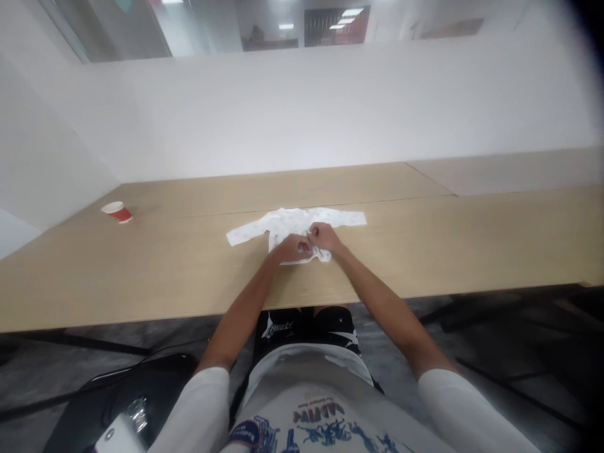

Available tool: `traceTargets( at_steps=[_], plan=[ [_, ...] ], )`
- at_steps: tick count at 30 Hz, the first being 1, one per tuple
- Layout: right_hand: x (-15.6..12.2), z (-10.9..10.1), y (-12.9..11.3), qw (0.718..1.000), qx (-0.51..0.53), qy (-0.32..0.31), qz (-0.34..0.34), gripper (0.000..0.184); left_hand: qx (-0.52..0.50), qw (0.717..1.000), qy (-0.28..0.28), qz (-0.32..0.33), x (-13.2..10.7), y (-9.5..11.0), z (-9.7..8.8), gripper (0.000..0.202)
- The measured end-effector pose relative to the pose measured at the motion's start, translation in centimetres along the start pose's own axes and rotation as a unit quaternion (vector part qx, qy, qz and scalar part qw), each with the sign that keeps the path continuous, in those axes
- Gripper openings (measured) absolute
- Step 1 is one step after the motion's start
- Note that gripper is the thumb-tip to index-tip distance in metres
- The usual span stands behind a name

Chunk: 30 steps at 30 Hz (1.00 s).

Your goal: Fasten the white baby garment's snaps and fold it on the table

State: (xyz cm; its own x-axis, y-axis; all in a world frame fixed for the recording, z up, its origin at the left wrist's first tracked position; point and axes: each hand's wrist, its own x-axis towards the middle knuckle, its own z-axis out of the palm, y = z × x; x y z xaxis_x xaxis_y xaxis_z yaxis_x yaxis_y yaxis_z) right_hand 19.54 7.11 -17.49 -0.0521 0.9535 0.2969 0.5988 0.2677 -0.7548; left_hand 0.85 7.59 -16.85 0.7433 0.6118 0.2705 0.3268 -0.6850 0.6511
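Observation:
A small white long-sleeved baby shirt [289,220] with a faint print lies on the table, its sleeves spread to both sides and its hem toward me. Over the lower front of the shirt, my left hand [295,246] has its fingers curled in a pinch on the fabric. Just beyond it and to the right, my right hand [324,235] also pinches the shirt, near its front middle. The two hands almost touch. Cloth bunches below them near the right hem. The fingertips are too small to show exactly what part of the cloth they grip.
A red and white paper cup [117,212] stands at the far left of the wooden table [189,270]. A white wall [302,113] with a window above rises behind the table. Below left, a black chair seat [117,402] holds a white object [120,435].

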Motion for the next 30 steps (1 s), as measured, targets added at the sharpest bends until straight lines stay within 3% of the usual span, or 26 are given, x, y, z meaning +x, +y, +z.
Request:
traceTargets(
  at_steps=[5, 10, 13, 17, 21, 24, 30],
  plan=[
    [0.1, -0.2, 0.0, 0.999, -0.01, -0.027, -0.017, 0.006, -0.011, 0.999, -0.042, -0.019, -0.1, 0.8, -0.4, 0.007],
    [-0.1, -0.3, -0.1, 0.999, 0.005, -0.04, -0.033, 0.016, 0.117, 0.992, 0.054, -0.008, 0.3, -0.4, -0.3, 0.013],
    [0.0, -0.3, 0.0, 0.999, 0.018, -0.03, -0.033, 0.018, 0.16, 0.985, 0.061, -0.019, 0.1, -1.2, -0.3, 0.023],
    [0.4, -0.5, 0.3, 0.999, 0.046, 0.012, 0.007, 0.005, 0.147, 0.988, 0.038, -0.018, -0.1, -1.5, -0.6, 0.02],
    [0.8, -0.8, 0.7, 0.995, 0.074, 0.05, 0.035, 0.006, 0.077, 0.997, 0.02, -0.024, 0.0, -1.5, -0.8, 0.02],
    [0.9, -0.8, 1.0, 0.993, 0.104, 0.036, 0.043, 0.011, 0.035, 0.999, 0.008, -0.025, -0.1, -1.2, -0.8, 0.021],
    [1.0, -0.5, 1.6, 0.99, 0.141, 0.0, 0.021, 0.027, 0.065, 0.997, 0.011, 0.027, -0.4, -0.5, -0.8, 0.028]
  ],
)
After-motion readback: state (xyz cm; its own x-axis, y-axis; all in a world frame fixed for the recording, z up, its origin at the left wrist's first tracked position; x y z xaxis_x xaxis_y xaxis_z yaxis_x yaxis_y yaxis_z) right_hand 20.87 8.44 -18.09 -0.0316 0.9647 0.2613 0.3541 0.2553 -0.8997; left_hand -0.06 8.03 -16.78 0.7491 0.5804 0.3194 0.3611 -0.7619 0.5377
